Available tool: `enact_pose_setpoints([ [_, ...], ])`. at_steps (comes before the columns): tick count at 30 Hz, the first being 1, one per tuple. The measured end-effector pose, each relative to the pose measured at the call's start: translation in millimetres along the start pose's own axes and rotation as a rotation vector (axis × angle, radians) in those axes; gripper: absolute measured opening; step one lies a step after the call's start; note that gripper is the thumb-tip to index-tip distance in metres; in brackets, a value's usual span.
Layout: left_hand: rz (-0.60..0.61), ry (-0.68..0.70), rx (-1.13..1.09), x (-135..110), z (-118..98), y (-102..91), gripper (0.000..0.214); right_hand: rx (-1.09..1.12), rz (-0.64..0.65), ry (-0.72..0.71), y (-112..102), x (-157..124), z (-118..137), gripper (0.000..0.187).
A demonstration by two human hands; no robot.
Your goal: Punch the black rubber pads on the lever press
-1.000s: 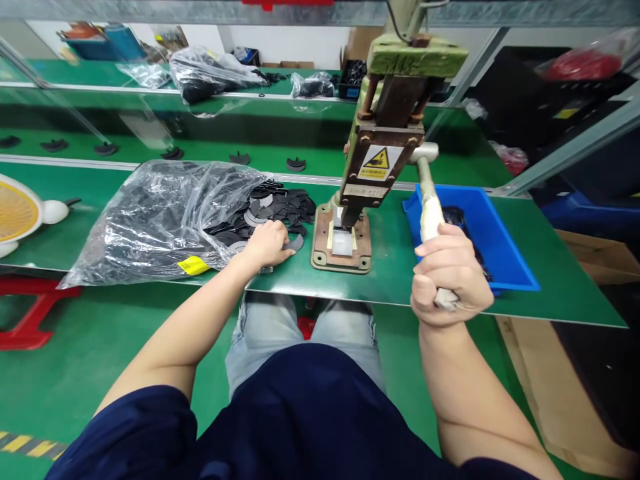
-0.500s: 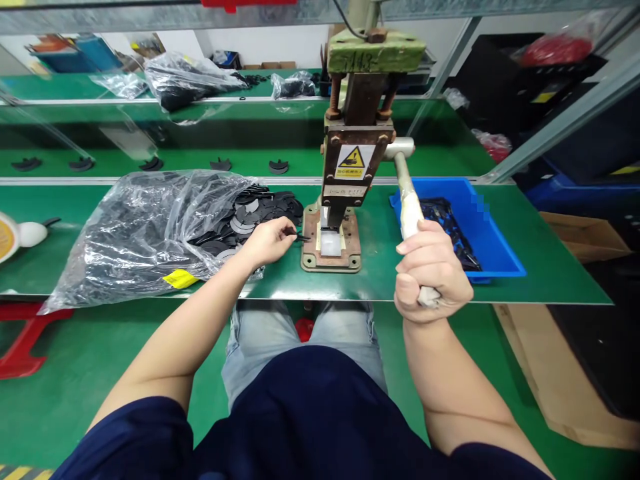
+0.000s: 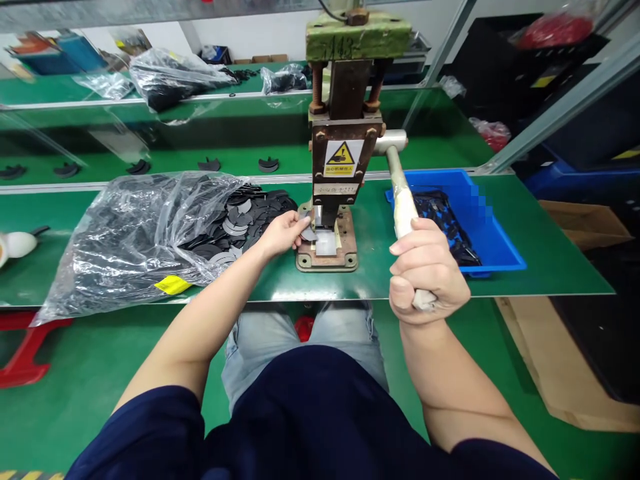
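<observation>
My left hand (image 3: pixel 286 233) pinches a dark grey curved piece (image 3: pixel 309 234) at the left side of a hand press (image 3: pixel 345 157). The piece's free end reaches beside the pale block (image 3: pixel 327 243) on the press's base plate (image 3: pixel 345 259). My right hand (image 3: pixel 429 272) is wrapped round the press's lever (image 3: pixel 403 197), whose grip is covered in whitish wrapping. A yellow warning sticker with a hand symbol is on the press front. Left of the press, many black curved pieces (image 3: pixel 240 223) spill from a clear plastic bag (image 3: pixel 120 240).
A blue bin (image 3: pixel 500 250) with black parts stands right of the press. Several curved pieces (image 3: pixel 269 164) lie in a row along the back strip of the green table (image 3: pixel 380 280). A white rounded object (image 3: pixel 19 245) sits at the far left. Metal posts rise behind.
My left hand has moved right and slightly up to the press base, bringing the curved piece beside the block. My right hand stays on the lever. The view has shifted a little.
</observation>
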State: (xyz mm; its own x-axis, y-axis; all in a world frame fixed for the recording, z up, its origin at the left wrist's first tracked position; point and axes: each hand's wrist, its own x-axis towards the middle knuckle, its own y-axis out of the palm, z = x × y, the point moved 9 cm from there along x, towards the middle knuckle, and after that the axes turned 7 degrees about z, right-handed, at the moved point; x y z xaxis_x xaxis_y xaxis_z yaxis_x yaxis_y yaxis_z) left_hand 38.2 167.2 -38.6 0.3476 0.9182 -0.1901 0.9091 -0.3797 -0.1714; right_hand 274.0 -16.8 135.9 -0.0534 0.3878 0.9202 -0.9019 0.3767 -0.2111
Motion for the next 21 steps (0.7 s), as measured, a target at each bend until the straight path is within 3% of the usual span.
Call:
enact_pose_setpoints([
  [5,0.168,-0.043,0.155,12,-6,13.9,0.042,-0.011,-0.02,0.009,-1,-2,-2,0.022],
  [9,0.274,-0.076,0.155,20,-2,19.1,0.042,-0.024,-0.02,0.025,-1,-3,-4,0.023],
  [15,0.291,-0.08,0.137,31,-2,21.7,0.035,-0.031,-0.012,0.002,0,-3,-2,0.025],
  [21,0.266,-0.156,0.331,34,-16,23.0,0.031,0.019,-0.017,-0.018,-1,-3,-1,0.025],
])
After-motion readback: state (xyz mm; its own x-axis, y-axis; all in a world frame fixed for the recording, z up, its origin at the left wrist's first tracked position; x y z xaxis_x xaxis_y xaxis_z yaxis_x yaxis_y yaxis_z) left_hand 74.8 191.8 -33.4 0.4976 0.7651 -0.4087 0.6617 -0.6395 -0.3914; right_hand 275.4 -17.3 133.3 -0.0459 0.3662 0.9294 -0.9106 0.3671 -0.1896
